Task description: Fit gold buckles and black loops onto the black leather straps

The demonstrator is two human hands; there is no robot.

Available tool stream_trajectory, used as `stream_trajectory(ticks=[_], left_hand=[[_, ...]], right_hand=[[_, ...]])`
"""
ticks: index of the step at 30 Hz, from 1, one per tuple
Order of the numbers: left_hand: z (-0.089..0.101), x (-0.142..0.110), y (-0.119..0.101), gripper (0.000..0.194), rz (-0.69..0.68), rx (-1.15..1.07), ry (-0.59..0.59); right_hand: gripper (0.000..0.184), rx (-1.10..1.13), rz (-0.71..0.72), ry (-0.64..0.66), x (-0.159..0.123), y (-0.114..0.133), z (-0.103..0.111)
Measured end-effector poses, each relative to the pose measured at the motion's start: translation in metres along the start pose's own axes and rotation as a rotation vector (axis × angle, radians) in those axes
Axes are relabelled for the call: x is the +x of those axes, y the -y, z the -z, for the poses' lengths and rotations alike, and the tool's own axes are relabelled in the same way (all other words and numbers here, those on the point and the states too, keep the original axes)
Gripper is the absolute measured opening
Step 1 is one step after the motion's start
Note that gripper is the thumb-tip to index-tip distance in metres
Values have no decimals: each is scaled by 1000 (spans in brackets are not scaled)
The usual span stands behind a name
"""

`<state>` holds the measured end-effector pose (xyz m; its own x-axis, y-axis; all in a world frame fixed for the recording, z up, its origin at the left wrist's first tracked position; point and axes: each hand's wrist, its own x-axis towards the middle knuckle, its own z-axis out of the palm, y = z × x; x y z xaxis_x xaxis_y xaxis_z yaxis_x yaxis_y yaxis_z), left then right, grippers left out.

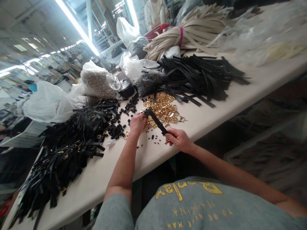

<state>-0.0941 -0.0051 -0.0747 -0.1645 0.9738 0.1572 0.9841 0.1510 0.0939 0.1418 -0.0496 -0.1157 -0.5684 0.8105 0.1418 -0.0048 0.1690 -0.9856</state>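
While the left hand (137, 124) pinches one end of a black strap (156, 120) and the right hand (178, 139) grips the other, it hangs over the gold buckles (163, 110). A big heap of finished straps (67, 150) lies left on the table (216, 105); many plain straps (201, 78) wait behind.

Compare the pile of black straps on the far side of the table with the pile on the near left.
The far pile of black straps shows plain strips with no metal, while the near-left pile shows gold buckles among its straps. The far pile fans out fairly flat; the near-left pile is larger and runs to the table edge. Both are black straps like the strap held between the left hand and right hand.
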Motion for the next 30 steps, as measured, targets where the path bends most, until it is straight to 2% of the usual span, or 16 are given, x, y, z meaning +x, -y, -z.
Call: stream_trajectory(ticks=[3,9,14,16,19,22,25,30], left_hand=[[6,4,0,22,-18,39,66],[8,-2,21,26,-66,-85,105],[-6,-8,34,24,-70,-208,-28],[-11,-11,35,20,-14,-399,-93],[-13,-21,34,16,134,-869,-121],[-10,-33,30,32,304,-1259,-84],[-7,-43,27,38,411,-1430,-89],[-7,-45,27,27,520,-1646,-68]], right_hand=[[30,5,0,7,0,0,1],[30,5,15,13,0,0,1],[30,5,18,15,0,-1,1],[30,3,13,12,0,-1,1],[29,-1,6,9,1,-1,0],[29,-1,-12,8,3,1,-1],[28,-7,-22,7,3,2,-2],[27,-48,-21,-7,3,2,-3]])
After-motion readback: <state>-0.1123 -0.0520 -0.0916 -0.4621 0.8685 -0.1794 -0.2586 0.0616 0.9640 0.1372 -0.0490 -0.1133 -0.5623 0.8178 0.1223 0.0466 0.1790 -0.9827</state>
